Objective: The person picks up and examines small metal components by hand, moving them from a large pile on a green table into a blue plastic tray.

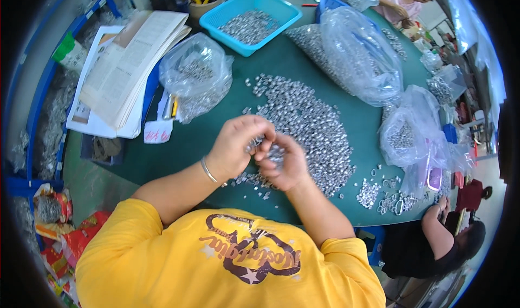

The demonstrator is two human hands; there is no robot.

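Observation:
My hands meet above the near-left edge of a big heap of small silvery metal pieces [314,124], spread on the green table. The fingers of my left hand [233,145] are curled around small metal pieces [257,142], with a bracelet at the wrist. Cupped beside it, my right hand [290,167] holds several more such pieces [277,155] in its palm and curled fingers. The fingertips of both hands come together, and the exact shape of the pieces between them is too small to make out.
Behind the heap stands a blue plastic basket [249,49] of metal pieces. Clear bags of parts lie left [197,64] and right [360,53]. Newspapers [127,64] are stacked at left. Metal rings [395,204] lie near right, close to a person in black [433,243]. Another person sits at far right.

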